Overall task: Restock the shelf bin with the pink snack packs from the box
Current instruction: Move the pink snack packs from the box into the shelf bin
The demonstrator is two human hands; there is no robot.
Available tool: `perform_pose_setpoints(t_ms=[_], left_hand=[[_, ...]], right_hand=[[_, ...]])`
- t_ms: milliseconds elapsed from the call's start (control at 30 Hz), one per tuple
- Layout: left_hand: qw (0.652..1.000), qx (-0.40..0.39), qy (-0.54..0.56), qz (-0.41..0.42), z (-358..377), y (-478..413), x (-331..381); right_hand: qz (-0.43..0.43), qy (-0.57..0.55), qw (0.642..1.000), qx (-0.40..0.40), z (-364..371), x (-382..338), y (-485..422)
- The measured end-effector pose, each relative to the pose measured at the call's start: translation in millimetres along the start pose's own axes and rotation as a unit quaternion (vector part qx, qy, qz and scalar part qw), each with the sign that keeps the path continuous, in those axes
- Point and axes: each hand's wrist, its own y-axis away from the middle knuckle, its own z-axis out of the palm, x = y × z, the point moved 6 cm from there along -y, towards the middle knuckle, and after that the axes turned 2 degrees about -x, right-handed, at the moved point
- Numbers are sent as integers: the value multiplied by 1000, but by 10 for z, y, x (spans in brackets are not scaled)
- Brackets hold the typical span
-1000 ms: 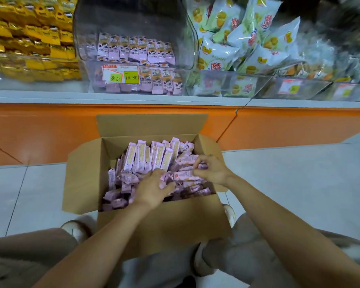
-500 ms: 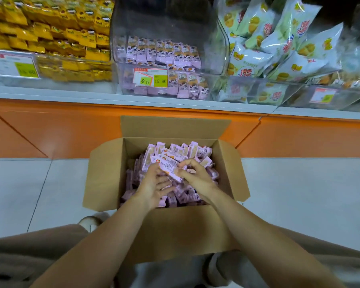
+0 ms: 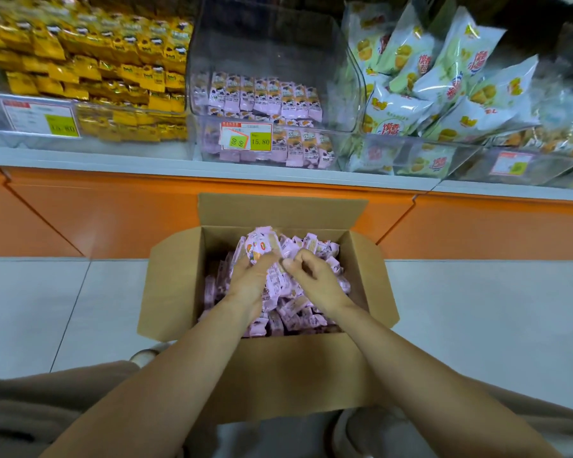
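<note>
An open cardboard box (image 3: 272,371) stands on the floor in front of me, filled with pink snack packs (image 3: 298,312). My left hand (image 3: 252,279) grips a bunch of pink packs (image 3: 262,247) raised above the pile. My right hand (image 3: 315,279) is beside it with curled fingers, pinching packs at the bunch's right edge. On the shelf above is the clear shelf bin (image 3: 311,127), partly filled with rows of pink packs (image 3: 262,97) and carrying a price tag (image 3: 247,137).
A bin of yellow packs (image 3: 90,77) sits left of the pink bin, and white-green bags (image 3: 444,77) lie to its right. The orange shelf base (image 3: 113,209) runs behind the box. Grey floor tiles (image 3: 47,309) surround the box. My knees flank it.
Both hands have gathered packs together and lifted a bunch up out of the pile. The view has tilted up toward the shelf.
</note>
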Motion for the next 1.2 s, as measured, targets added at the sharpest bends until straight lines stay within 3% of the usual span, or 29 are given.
perform_pose_setpoints(t_ms=[133, 367, 500, 767, 1033, 1200], left_hand=[[999, 3, -34, 17, -8, 62, 187], [995, -58, -65, -38, -84, 178, 205], [989, -120, -85, -3, -92, 211, 251], [979, -99, -175, 37, -138, 225, 289], [994, -51, -91, 42, -157, 300, 462], [994, -65, -56, 65, -72, 425, 569]], right_hand=[[-17, 39, 999, -16, -14, -173, -76], [46, -7, 989, -138, 149, -207, 10], [81, -67, 988, -114, 121, -156, -7], [114, -122, 982, -83, 19, -95, -38], [106, -217, 970, -41, -117, -208, -81], [67, -199, 975, -76, -50, -372, -36]])
